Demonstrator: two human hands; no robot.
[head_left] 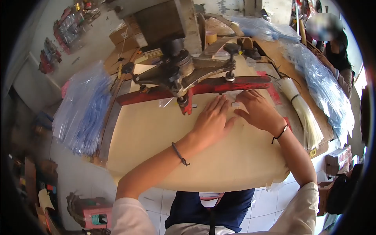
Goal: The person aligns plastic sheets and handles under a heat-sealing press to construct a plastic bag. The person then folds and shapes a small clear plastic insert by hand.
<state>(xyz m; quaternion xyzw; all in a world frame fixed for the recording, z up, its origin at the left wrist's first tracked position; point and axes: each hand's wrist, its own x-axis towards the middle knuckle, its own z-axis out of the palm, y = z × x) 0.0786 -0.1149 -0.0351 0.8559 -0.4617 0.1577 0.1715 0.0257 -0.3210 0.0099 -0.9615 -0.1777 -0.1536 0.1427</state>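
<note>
My left hand (213, 119) lies with fingers stretched out on a wide tan sheet (156, 141), just in front of the red bar (203, 87) of a press. To its right, my right hand (261, 112) rests on the sheet with bent fingers reaching to the bar, its thumb apart from them. A small grey piece (235, 104) lies between the two hands; I cannot tell whether a finger touches it. Another small grey piece (194, 105) sits left of my left fingertips. The press's metal arm head (182, 70) stands above the bar.
Clear plastic bags (84, 113) hang over the table's left side. A tied bundle of pale strips (299, 111) lies at the right, with more plastic (321, 82) beyond it. Another person (338, 55) is at the far right. A pink stool (97, 215) stands on the floor.
</note>
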